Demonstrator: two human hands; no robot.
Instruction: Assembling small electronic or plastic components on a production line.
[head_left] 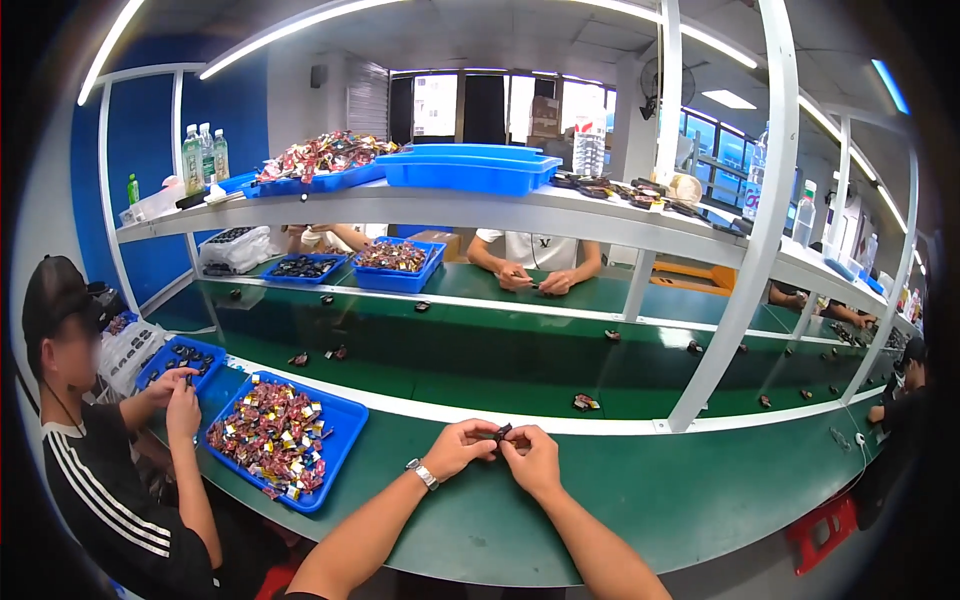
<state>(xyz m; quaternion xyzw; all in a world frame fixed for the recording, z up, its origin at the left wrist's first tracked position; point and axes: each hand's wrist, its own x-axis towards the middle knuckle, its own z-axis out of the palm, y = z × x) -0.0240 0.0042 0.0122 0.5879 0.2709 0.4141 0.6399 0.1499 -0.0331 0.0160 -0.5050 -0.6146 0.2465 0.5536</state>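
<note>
Both my hands meet over the green worktop (640,480), close to the white rail of the conveyor. Between the fingertips of my left hand (458,447) and my right hand (532,460) is a small black part (502,433). Each hand pinches it from its own side, and the fingers cover most of it, so its exact kind does not show. A blue tray (345,435) heaped with small red, yellow and white pieces (268,435) stands left of my left forearm, which wears a wristwatch (422,474).
A green conveyor belt (480,350) carrying scattered small parts runs beyond the rail. A white post (735,300) rises at the right, supporting a shelf with blue trays (470,172) and bottles. A co-worker (110,430) sits at the left; another person's hands (540,280) work opposite.
</note>
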